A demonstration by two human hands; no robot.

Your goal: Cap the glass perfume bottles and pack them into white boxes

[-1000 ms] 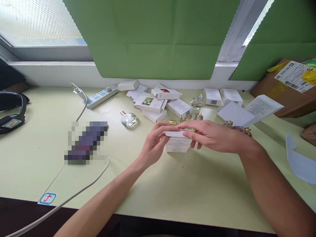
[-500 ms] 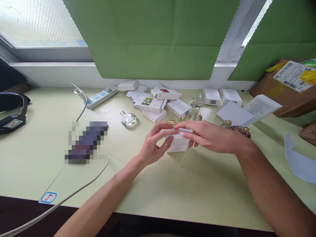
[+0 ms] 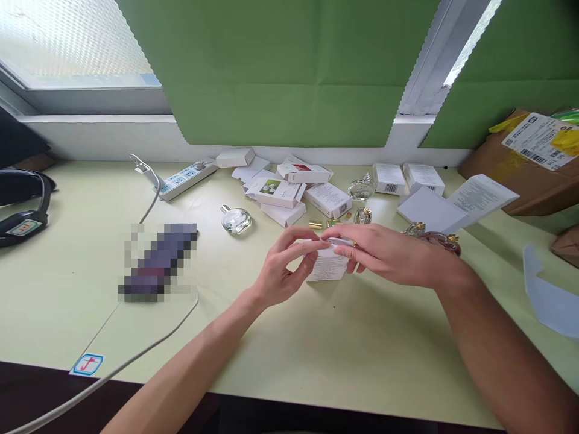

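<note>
A small white printed carton [image 3: 327, 267] stands upright on the pale green table, between both hands. My left hand [image 3: 289, 265] grips its left side, thumb on the front face and fingertips at the top edge. On the right, my right hand [image 3: 384, 250] closes around the other side, its thumb and index finger at the top flap. The carton's inside is hidden. Just behind the hands lie a gold cap [image 3: 315, 225] and a small glass perfume bottle [image 3: 362, 216]. Another clear perfume bottle [image 3: 236, 220] lies farther left.
Several white cartons [image 3: 280, 191] are heaped at the back, and an opened white box [image 3: 432, 208] lies right. A power strip [image 3: 187, 179], a blurred phone [image 3: 158, 262], a white cable [image 3: 149, 345] and headphones [image 3: 27, 205] occupy the left. A brown cardboard box [image 3: 520, 175] sits far right.
Both hands stay on the carton with almost the same grip. The left fingertips have shifted very slightly right along its top edge.
</note>
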